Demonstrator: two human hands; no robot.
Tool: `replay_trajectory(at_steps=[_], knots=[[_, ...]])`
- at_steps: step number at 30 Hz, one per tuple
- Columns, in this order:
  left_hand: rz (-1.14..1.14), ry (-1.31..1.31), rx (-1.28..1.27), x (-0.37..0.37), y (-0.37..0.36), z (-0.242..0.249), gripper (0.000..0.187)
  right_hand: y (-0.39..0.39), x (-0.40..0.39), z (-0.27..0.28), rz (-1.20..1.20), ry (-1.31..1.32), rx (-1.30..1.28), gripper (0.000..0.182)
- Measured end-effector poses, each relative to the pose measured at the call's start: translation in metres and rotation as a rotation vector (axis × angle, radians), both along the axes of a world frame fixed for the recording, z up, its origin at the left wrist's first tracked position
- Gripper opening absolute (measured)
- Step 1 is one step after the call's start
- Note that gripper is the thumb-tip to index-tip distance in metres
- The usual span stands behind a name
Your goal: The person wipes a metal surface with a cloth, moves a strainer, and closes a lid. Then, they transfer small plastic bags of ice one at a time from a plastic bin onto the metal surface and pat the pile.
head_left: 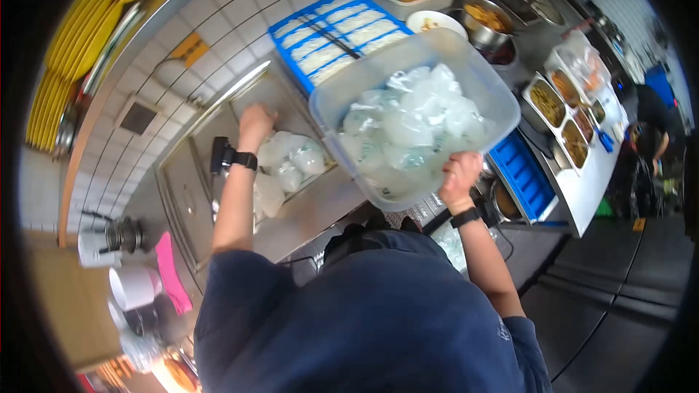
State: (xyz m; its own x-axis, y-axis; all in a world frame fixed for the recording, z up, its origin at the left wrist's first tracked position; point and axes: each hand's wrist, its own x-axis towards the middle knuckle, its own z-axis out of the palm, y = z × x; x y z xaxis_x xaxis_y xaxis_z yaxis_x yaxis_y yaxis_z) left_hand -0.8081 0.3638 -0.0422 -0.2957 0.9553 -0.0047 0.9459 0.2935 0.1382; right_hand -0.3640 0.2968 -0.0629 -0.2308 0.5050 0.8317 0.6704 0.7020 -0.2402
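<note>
Transfer of clear plastic bags from a large translucent rectangular plastic tub (466,76) into a recessed stainless steel well (244,113) in the counter appears to be the work in hand. The right hand (460,175) is clamped on the near rim of the tub and carries it tilted above the counter's front edge, to the right of the well. The left hand (255,122) is well apart from the right, down at the far edge of the well, fingers curled on or over the small clear knotted bags (291,164) already lying there; whether it grips one cannot be told.

Recommended handling, as a judgement:
- Keep the tub's low corner pointed toward the well so that a slipping bag falls inward, not onto the floor.
- Support the tub against the body or the counter edge; one hand on a loaded rim is a weak hold.
- Lay bags flat and side by side; avoid dropping them, since the thin film could split.

Behind the well, at the counter's back edge, a blue slatted plastic tray with pale noodle portions (338,25) rests. Black wrist straps show on both arms.

Markings: no brand, label or writing is legible; small yellow stickers on the white tiled wall (191,47) are too blurred to read.
</note>
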Motion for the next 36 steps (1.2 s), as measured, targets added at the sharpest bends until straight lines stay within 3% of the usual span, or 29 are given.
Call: replay_trajectory(at_steps=[2, 4, 6, 8, 10, 13, 17, 21, 25, 28, 32, 36], knots=[[-0.200, -0.231, 0.354, 0.052, 0.017, 0.056, 0.027, 0.001, 0.001, -0.003, 0.003, 0.014, 0.002, 0.020], [-0.443, -0.434, 0.372, 0.105, 0.034, 0.099, 0.024, 0.000, 0.002, -0.003, 0.006, 0.028, 0.011, 0.020], [-0.702, -0.582, 0.363, 0.154, 0.053, 0.107, 0.021, 0.002, 0.001, -0.001, 0.015, 0.045, 0.033, 0.021], [-0.805, -0.603, 0.207, 0.195, 0.076, 0.090, 0.020, 0.002, 0.002, 0.000, 0.017, 0.037, 0.021, 0.021], [-0.830, -0.419, -0.033, 0.227, 0.096, 0.066, 0.019, 0.001, 0.003, 0.002, 0.024, 0.040, 0.023, 0.020], [-0.967, -0.123, 0.126, 0.242, 0.135, -0.015, 0.026, 0.004, 0.005, 0.000, 0.046, 0.048, 0.043, 0.019], [-0.763, 0.103, -0.022, 0.268, 0.123, -0.025, 0.025, 0.006, 0.006, -0.003, 0.068, 0.055, 0.051, 0.018], [-0.657, 0.035, 0.038, 0.277, 0.124, -0.033, 0.023, 0.011, 0.007, -0.008, 0.091, 0.076, 0.072, 0.019], [-0.320, -0.123, -0.009, 0.277, 0.149, -0.057, 0.020, 0.014, 0.005, -0.014, 0.106, 0.112, 0.104, 0.020], [-0.515, 0.107, -0.142, 0.276, 0.142, -0.035, 0.017, 0.014, 0.006, -0.013, 0.111, 0.096, 0.100, 0.020], [-0.656, 0.011, -0.013, 0.282, 0.127, 0.005, 0.017, 0.013, 0.005, -0.010, 0.110, 0.095, 0.115, 0.020], [-0.642, -0.056, 0.169, 0.277, 0.073, 0.083, 0.018, 0.019, 0.003, -0.016, 0.109, 0.109, 0.138, 0.016]])
